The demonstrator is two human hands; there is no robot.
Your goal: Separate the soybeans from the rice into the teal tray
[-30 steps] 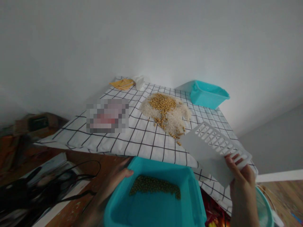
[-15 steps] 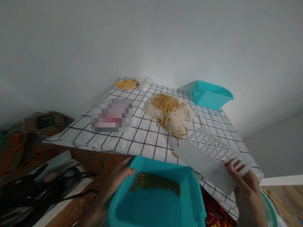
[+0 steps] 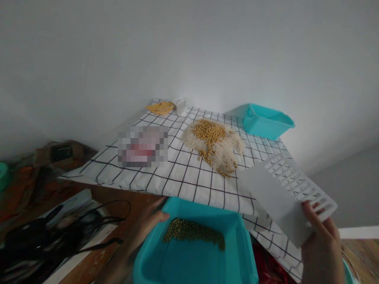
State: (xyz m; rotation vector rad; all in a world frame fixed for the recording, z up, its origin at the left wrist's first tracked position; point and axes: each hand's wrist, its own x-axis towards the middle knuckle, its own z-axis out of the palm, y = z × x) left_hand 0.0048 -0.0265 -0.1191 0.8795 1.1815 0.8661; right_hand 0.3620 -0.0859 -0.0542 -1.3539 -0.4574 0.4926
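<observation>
My left hand [image 3: 156,221] is closed on the left rim of a turquoise plastic bin [image 3: 204,207], held against the table's front edge. Yellowish-brown beans [image 3: 194,233] lie in a band along the bin's far side. In my right hand [image 3: 321,236] is a pale grey slotted plastic board [image 3: 275,193], gripped by its near right corner and tilted above the right part of the table. Left of the board, a heap of soybeans [image 3: 209,132] lies on and among white, rice-like grains [image 3: 223,152] on the checked cloth [image 3: 174,177].
Another turquoise bin [image 3: 265,122] stands at the back right by the wall. A yellow cloth [image 3: 161,107] and a crumpled white item [image 3: 180,105] lie at the back left, with a blurred-out packet [image 3: 143,146] nearer. Black cables and bags [image 3: 59,232] sit lower left.
My right hand has moved the board to the right, away from the heap and the near bin. A few beans at the cloth's front edge no longer show there. My left hand keeps its grip.
</observation>
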